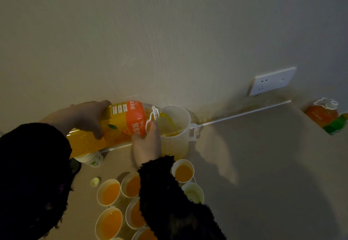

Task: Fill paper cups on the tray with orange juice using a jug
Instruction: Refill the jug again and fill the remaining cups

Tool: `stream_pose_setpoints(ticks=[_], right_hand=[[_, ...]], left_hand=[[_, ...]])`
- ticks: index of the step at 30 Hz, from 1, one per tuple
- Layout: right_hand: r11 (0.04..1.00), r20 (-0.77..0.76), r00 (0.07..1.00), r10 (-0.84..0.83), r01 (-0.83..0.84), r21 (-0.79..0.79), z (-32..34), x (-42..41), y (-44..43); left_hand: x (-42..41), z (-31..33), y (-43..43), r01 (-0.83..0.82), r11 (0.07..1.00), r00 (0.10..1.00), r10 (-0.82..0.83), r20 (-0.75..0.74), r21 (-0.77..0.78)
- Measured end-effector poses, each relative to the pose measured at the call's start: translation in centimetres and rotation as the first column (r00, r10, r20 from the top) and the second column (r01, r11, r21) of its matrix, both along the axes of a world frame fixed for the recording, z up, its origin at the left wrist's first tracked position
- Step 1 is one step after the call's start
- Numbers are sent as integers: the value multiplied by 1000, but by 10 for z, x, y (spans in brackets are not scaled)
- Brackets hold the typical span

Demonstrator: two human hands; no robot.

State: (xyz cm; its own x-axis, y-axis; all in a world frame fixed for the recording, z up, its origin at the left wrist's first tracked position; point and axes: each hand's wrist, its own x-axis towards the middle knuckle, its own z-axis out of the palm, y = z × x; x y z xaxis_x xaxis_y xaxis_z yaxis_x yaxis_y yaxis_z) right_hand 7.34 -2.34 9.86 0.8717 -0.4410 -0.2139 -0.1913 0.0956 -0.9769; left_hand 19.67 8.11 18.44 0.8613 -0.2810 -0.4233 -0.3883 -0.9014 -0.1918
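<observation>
You are filling the jug [175,127], which stands mid-frame against the wall [169,42]: your left hand [84,116] grasps the base of the tilted bottle [116,125], and your right hand [147,143] clasps its neck. Next, I judge, right the bottle and fill the empty cup [193,192] at lower centre. Full cups [109,192] crowd its left, and open counter [263,164] lies to the right.

bottom cups [144,235] cropped, sleeve [169,202] hiding others
</observation>
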Motion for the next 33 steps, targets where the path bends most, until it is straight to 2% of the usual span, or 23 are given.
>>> stream_pose_setpoints(ticks=[33], right_hand=[[1000,-1,1000,20,-20,7,5,-3,-1]], left_hand=[[-6,9,-2,19,1000,1000,-19,-8,-2]])
